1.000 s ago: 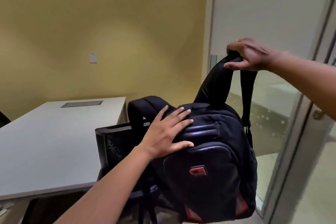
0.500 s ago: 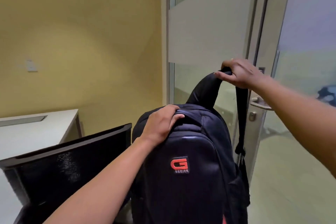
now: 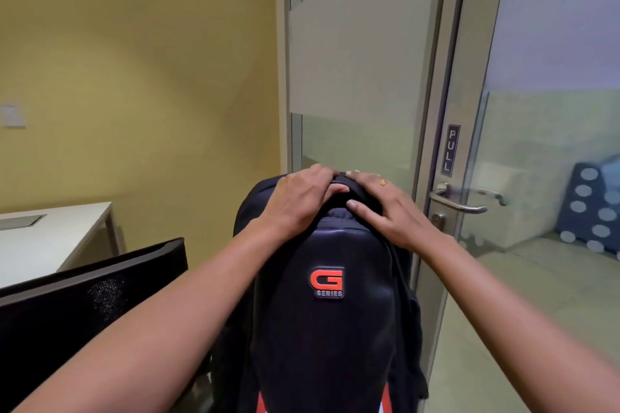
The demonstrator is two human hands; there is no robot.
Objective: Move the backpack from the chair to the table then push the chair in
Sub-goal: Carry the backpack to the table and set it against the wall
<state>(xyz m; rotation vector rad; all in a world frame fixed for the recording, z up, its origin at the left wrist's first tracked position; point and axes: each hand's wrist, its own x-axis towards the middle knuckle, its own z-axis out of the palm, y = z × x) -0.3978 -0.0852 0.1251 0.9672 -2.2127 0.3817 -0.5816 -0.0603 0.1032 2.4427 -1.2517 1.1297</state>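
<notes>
Backpack stands upright before the glass door, beside the chair, not yet on the counter. Left hand and right hand curl over its top, gripping there. Soft, probably weighty and saggy; lifting by the top handle seems best.

On my feed the background is a mustard-yellow wall with a pale switch plate at its far left edge. To the right I see a glass partition with a frosted band across it, then a glass door whose metal frame carries a small black sign reading PULL above a silver lever handle. Through the door glass I can make out a blue cushion with pale dots, blurred.
</notes>
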